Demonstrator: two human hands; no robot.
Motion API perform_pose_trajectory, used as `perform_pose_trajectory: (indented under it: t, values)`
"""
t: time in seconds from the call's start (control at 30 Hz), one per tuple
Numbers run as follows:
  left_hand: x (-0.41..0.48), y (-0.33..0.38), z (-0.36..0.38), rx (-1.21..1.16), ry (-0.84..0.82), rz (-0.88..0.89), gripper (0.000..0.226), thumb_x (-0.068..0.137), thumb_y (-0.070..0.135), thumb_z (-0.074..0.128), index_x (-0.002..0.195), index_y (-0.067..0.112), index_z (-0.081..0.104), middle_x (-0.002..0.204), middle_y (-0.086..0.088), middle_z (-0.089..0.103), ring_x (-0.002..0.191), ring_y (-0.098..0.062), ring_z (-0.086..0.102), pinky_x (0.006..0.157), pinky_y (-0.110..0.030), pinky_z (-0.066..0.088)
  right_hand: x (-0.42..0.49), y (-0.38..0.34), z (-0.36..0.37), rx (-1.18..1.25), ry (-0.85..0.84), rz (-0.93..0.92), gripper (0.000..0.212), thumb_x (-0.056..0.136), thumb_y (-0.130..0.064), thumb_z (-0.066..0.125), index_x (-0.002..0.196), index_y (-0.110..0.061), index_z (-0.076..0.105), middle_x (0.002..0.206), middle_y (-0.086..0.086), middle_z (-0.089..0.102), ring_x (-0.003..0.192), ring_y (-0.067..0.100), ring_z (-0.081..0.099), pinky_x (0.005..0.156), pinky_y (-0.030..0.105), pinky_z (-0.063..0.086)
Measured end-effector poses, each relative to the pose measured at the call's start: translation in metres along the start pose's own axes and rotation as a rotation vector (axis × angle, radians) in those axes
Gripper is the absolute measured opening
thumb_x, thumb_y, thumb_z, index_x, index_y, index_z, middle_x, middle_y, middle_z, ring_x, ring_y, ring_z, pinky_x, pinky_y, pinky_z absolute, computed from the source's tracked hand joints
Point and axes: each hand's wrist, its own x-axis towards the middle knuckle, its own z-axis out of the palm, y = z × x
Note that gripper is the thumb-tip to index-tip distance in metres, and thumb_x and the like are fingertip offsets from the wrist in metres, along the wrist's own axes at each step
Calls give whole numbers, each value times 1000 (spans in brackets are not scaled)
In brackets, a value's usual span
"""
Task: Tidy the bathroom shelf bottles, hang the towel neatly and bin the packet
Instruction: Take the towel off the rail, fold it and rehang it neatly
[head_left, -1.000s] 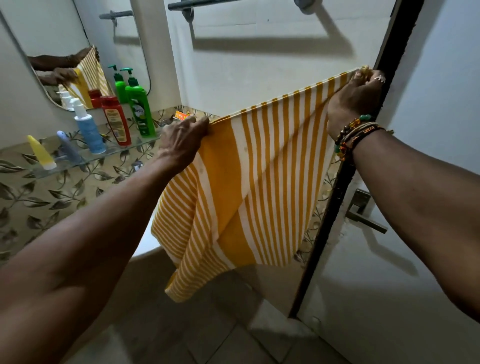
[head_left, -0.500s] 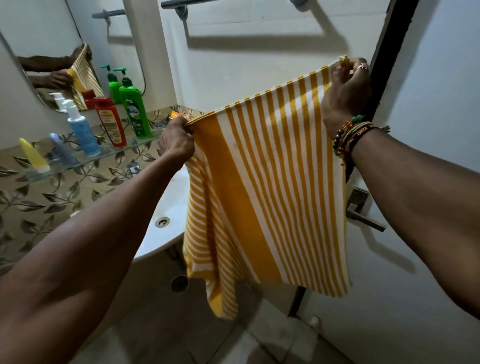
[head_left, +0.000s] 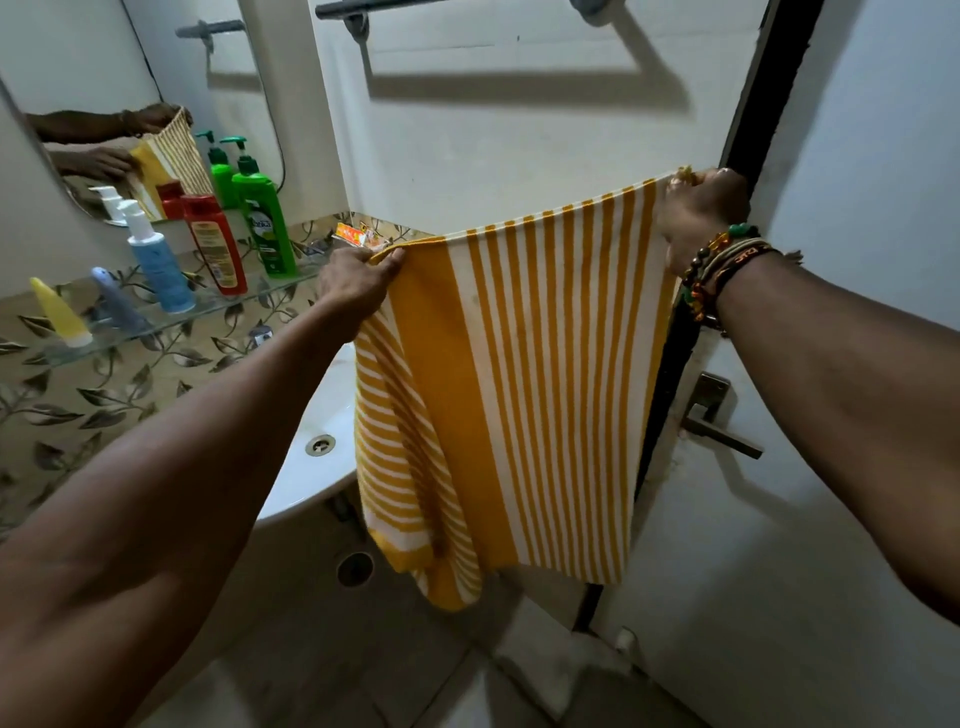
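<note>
Towel stretched sideways, length hanging down

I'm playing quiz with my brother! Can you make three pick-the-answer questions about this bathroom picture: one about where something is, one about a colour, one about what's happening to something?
1. Where is the towel bar?
A. Above the towel
B. Under the sink
C. On the floor

2. What colour is the bottle between the blue and green ones?
A. Purple
B. Red
C. Black

3. What is happening with the towel?
A. Hanging on the bar
B. Lying in the sink
C. Held up by both hands

Answers:
1. A, the bar sits on the wall high over the towel's top edge.
2. B, it is red with a yellow label.
3. C, the left hand and right hand each pinch a top corner, and the bar is bare.
</note>
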Motion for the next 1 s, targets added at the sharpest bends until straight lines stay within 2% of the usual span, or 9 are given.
perform_pose_trajectory:
  t: [0.07, 0.27, 0.33, 0.43, 0.57, 0.67, 0.77, 0.87, 1.0]
  values:
    - [1, 2, 0, -147, -46, -43, 46, 95, 46, 55, 123, 11, 62, 106, -9, 66, 91, -26, 63, 83, -38, 56, -1, 4, 2, 47, 2, 34, 29, 97, -26, 54, 117, -7, 61, 113, 7, 66, 102, 18, 63, 90, 31, 55]
    - [0, 5, -1, -272, -122, -105, 23, 98, 31, 55, 108, 14, 67, 93, -3, 65, 79, -19, 61, 75, -36, 54, -4, 5, 3, 84, -41, 183, 33, 98, -30, 40, 124, -13, 50, 114, -1, 56, 107, 15, 56, 89, 26, 47]
    - [-3, 2, -1, -236, -128, -79, 16, 96, 34, 58, 91, 21, 67, 93, -2, 68, 82, -20, 64, 74, -35, 56, -2, 8, 7, 99, -152, 94, 21, 99, -23, 39, 110, -12, 53, 92, -2, 50, 98, 16, 51, 85, 26, 44]
    - [-7, 5, 4, -214, -215, -33, 15, 93, 37, 62, 91, 24, 68, 96, -3, 70, 86, -21, 67, 77, -36, 58, -11, 9, 9, 57, -308, -54, 16, 96, -18, 42, 83, -13, 51, 72, 1, 43, 86, 20, 46, 74, 31, 40]
    - [-20, 32, 26, -216, -298, 61, 9, 87, 33, 71, 87, 25, 75, 94, -3, 74, 85, -19, 70, 78, -32, 60, -38, 0, 19, -12, -689, -162, 27, 91, -21, 54, 106, -4, 68, 98, 15, 61, 85, 18, 51, 74, 32, 45]
    - [-31, 61, 42, -281, -356, 86, 12, 86, 24, 72, 75, 26, 75, 76, 5, 75, 73, -12, 71, 62, -21, 59, -61, -5, 26, -6, -925, -224, 46, 81, -50, 70, 109, -13, 70, 113, 8, 69, 95, 15, 62, 86, 33, 56]
    - [-34, 75, 48, -363, -406, 56, 16, 92, 11, 61, 91, 14, 76, 99, -12, 75, 88, -23, 72, 75, -31, 61, -69, -9, 24, -71, -1058, -263, 71, 62, -74, 71, 105, -18, 72, 100, -2, 73, 93, 17, 69, 81, 28, 58]
    - [-36, 71, 45, -431, -434, 2, 26, 93, 22, 65, 108, 2, 72, 112, -17, 71, 97, -25, 69, 91, -42, 57, -61, -10, 18, -182, -1122, -290, 67, 51, -71, 77, 91, -17, 76, 92, 2, 76, 87, 19, 71, 77, 31, 60]
    - [-40, 58, 45, -380, -514, 115, 24, 91, 33, 66, 97, 10, 70, 81, -1, 71, 69, -8, 67, 59, -23, 57, -53, -1, 24, -39, -965, -262, 41, 78, -41, 78, 103, -9, 72, 110, 4, 71, 106, 24, 67, 96, 39, 54]
